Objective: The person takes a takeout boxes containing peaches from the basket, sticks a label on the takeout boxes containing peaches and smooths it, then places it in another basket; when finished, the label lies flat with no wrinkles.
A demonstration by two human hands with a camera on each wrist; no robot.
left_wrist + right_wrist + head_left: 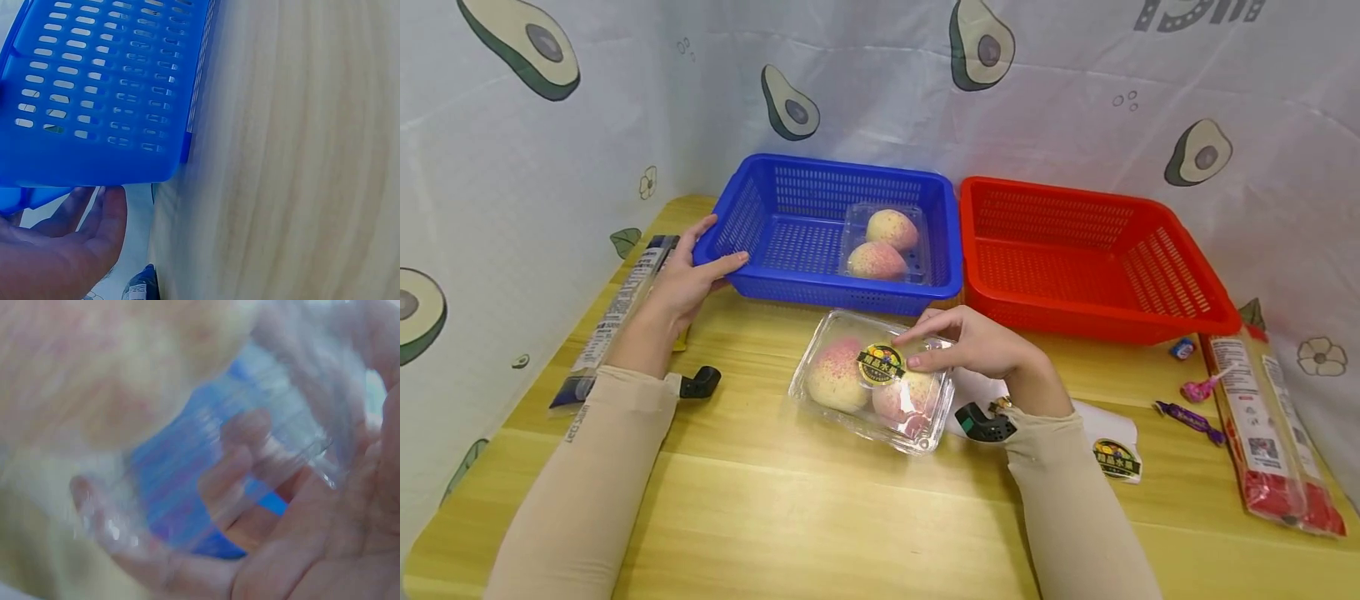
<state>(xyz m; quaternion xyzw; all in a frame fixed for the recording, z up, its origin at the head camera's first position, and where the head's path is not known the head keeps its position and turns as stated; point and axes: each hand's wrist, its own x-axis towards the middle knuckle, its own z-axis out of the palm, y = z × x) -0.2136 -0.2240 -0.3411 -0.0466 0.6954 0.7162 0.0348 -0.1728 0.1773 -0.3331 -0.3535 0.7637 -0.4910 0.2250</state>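
Avocado-print cloth (865,75) hangs all round the wooden counter (820,517) where I work. My left hand (688,279) rests on the near left corner of the blue basket (760,187), thumb laid along its rim and fingers behind the wall; that grip is loose and spread, not closed round anything. From the left wrist view the basket's slotted side (94,94) sits just above my fingers (109,215). Inside the basket, well to the right of this grip, lies a clear clamshell with two peaches (883,242).

My right hand (981,342) is on a second clamshell of peaches (872,379) that stands on the counter just in front of the blue basket. Its fingers curl over the lid's right edge, fingertips beside the round yellow-and-black sticker (880,364), so this grip pinches the box. The right wrist view is blurred; I only make out my fingers (244,456) through clear plastic.

Right of this grip stands a red basket (1090,292). Beyond it lie wrapped candies (1191,404) and a red-ended packet (1270,433). A dark-ended packet (617,312) lies just left of my left grip.
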